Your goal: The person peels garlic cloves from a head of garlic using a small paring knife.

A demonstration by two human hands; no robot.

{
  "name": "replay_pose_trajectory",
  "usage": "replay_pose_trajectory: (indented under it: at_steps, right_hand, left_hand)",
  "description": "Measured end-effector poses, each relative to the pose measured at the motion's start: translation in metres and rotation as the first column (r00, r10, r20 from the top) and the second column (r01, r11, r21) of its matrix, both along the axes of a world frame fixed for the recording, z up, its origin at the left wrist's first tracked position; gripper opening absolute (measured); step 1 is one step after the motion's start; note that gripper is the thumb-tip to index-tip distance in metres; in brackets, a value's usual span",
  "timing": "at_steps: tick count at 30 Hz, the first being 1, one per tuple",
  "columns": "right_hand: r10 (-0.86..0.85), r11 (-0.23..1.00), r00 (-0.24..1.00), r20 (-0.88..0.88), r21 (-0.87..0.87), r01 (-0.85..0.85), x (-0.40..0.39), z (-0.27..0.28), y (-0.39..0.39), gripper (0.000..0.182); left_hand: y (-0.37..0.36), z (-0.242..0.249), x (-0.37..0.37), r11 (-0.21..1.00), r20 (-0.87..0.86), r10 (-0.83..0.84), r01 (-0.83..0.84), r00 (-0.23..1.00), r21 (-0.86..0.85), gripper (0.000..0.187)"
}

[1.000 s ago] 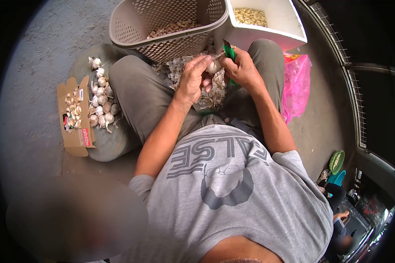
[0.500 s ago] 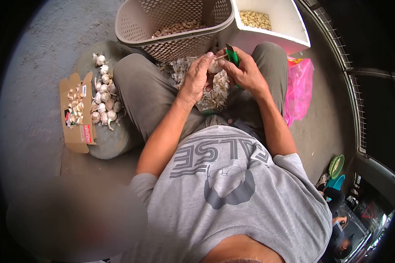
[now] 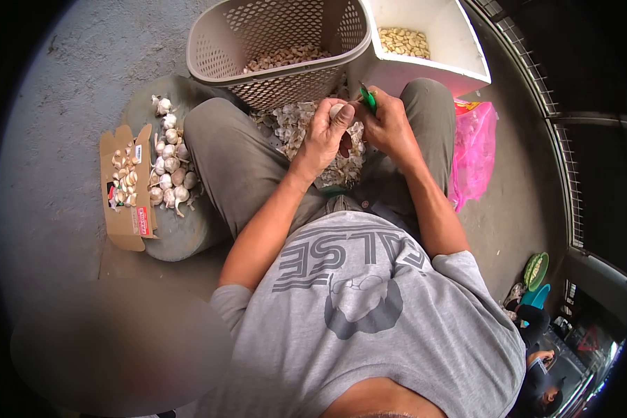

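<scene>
My left hand (image 3: pixel 318 138) is closed around a garlic bulb (image 3: pixel 336 110), whose pale top shows above the thumb. Beside it, my right hand (image 3: pixel 391 127) grips a small green-handled knife (image 3: pixel 368 99) with a dark blade pointing up and away. The fingertips of both hands nearly meet over the garlic, and my fingers hide part of it. Below and behind the hands, a heap of papery garlic skins (image 3: pixel 292 124) lies between my knees.
A perforated basket (image 3: pixel 279 76) holding garlic cloves stands ahead, beside a white foam box (image 3: pixel 460 49) with peeled cloves. To the left, whole garlic bulbs (image 3: pixel 171 164) sit near a cardboard tray (image 3: pixel 122 226) of cloves. A pink bag (image 3: pixel 475 153) lies right; another person (image 3: pixel 536 362) is lower right.
The knife has turned and come away from the garlic bulb slightly, and my right hand has shifted a little. My left hand keeps its hold. The whole view has moved slightly.
</scene>
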State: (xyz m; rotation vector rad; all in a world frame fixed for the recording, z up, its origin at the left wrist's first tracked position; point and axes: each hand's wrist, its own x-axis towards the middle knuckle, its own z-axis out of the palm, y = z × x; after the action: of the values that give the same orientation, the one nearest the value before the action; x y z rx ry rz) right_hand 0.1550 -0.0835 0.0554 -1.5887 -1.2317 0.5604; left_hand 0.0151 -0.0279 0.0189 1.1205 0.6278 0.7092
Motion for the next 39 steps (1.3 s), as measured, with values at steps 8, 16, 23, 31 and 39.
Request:
replay_pose_trajectory:
  at_steps: [8,16,23,31,39]
  right_hand:
    - [0.111,0.977,0.951,-0.287,-0.144,-0.158,-0.004,0.003,-0.002,0.022]
    - [0.186,0.958,0.915,-0.358,-0.142,-0.250,-0.003,0.014,-0.007,0.018]
    - [0.135,0.956,0.861,-0.491,-0.163,-0.243,-0.003,0.023,-0.012,0.016]
    - [0.112,0.949,0.700,-0.706,-0.133,-0.286,0.005,0.014,-0.015,0.011]
    - [0.142,0.947,0.832,-0.537,-0.171,-0.272,0.031,-0.003,-0.009,0.011]
  left_hand:
    - [0.019,0.009,-0.022,0.811,0.154,-0.173,0.229,0.973,-0.539,0.051]
    - [0.027,-0.002,-0.026,0.493,0.475,-0.197,0.505,0.858,-0.709,0.043]
    - [0.028,-0.005,-0.026,0.488,0.427,-0.214,0.475,0.879,-0.733,0.044]
    - [0.032,-0.007,-0.028,0.541,0.502,-0.093,0.467,0.860,-0.699,0.043]
    - [0.062,-0.012,-0.044,0.679,0.622,0.057,0.427,0.781,-0.598,0.053]
